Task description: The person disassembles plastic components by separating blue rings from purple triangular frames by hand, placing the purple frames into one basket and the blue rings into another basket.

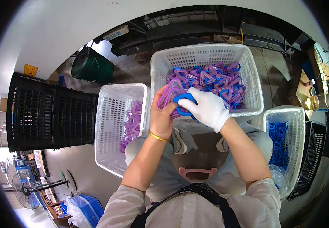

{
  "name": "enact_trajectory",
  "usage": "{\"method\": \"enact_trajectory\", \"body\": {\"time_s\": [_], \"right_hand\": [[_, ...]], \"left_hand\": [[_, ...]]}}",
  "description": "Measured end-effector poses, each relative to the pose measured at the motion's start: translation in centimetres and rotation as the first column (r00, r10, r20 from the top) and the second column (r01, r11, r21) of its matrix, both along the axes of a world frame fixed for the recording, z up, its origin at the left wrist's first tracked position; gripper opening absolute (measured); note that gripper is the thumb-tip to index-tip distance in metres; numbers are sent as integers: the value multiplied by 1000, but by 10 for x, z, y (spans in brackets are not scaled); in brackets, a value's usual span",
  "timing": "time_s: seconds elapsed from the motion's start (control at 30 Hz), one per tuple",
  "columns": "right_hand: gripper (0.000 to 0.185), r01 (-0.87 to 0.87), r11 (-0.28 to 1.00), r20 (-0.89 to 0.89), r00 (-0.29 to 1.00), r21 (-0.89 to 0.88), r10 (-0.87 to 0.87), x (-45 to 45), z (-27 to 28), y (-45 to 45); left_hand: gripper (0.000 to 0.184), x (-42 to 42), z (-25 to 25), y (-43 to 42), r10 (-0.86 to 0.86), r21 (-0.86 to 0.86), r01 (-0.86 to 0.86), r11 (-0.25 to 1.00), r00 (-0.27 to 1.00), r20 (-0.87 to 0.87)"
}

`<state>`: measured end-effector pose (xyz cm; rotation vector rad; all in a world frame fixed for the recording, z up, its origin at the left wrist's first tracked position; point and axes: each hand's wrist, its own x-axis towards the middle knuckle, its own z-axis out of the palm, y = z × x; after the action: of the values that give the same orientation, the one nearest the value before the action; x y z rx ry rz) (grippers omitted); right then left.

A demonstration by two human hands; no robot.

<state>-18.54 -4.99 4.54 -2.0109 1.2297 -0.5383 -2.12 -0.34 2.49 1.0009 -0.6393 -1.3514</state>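
My left hand (160,116), bare and with a gold bracelet on the wrist, is closed around purple triangular plastic frames (174,88). In a white glove, my right hand (211,109) pinches a blue plastic ring (183,96) against those frames. Whether the ring is linked through them I cannot tell. Both hands are over the near rim of a large white basket (255,81), which holds many purple triangles with blue rings among them (210,78). To the left, a white basket (107,129) contains purple triangular frames (133,121). Blue rings (278,138) fill part of a lined white basket (296,140) at right.
Black crates (52,114) are stacked at far left, with a dark green bucket (92,66) behind. A fan (26,189) and a blue bin (88,211) stand lower left. Another black crate (311,159) leans at right. A pink stool (198,173) shows between my legs.
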Motion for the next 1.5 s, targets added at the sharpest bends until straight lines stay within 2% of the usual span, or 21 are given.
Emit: {"method": "enact_trajectory", "body": {"time_s": [0.07,0.17,0.3,0.43,0.5,0.57,0.67,0.7,0.77,0.87,0.93,1.03,1.07,1.17,1.27,1.3,1.37,1.4,1.5], "right_hand": [[42,67,997,57,996,37,-69,3,-2,-1],[43,171,977,197,961,126,-193,8,-10,0],[41,291,934,399,847,208,-353,22,-29,4],[42,300,863,479,734,408,-482,27,-34,7],[45,312,830,528,656,462,-540,31,-43,5],[46,302,820,519,655,487,-549,30,-42,5],[49,250,776,512,630,579,-584,28,-49,1],[49,226,753,509,615,618,-603,27,-51,0],[47,224,783,519,640,580,-567,22,-50,1],[42,258,863,531,700,435,-477,17,-31,2],[33,288,893,568,693,346,-444,18,-20,9],[29,368,898,600,671,239,-435,15,-9,11],[27,389,898,631,648,207,-426,16,-14,8],[26,344,904,658,623,255,-422,12,-11,7],[28,336,920,633,671,203,-385,12,-18,3],[28,335,926,624,689,175,-368,12,-24,-2],[31,464,879,634,650,106,-419,11,-56,-20],[35,463,831,562,617,307,-552,4,-53,-23],[36,383,822,600,563,421,-569,-8,-49,-34]], "left_hand": [[53,-6,-4,1,58,-49,-54,997,995,81],[54,-20,5,0,198,-53,-194,980,976,94],[53,-22,-3,-3,299,-130,-279,951,937,180],[50,-28,-3,-4,374,-194,-329,924,883,285],[50,-30,-1,-4,391,-220,-333,917,862,322],[50,-32,1,-2,391,-234,-324,917,847,361],[52,-28,-4,6,383,-368,-177,913,679,626],[52,-28,-3,6,382,-369,-179,912,697,607],[54,-29,0,4,378,-368,-186,911,734,565],[54,-20,7,-6,357,-270,-294,917,907,222],[54,-13,4,-8,287,-226,-274,935,958,25],[54,-3,-2,-10,114,-48,-108,993,982,152],[54,-3,-1,-9,95,-56,-84,995,965,243],[56,-6,15,-5,80,-137,-23,990,899,430],[58,-5,14,-6,169,-216,-73,974,866,470],[57,-2,16,-6,172,-177,-99,979,867,469],[57,13,22,-5,177,-97,-148,984,867,465],[54,21,22,-9,226,-61,-221,973,880,419],[51,50,28,-17,210,-46,-207,977,921,329]]}}
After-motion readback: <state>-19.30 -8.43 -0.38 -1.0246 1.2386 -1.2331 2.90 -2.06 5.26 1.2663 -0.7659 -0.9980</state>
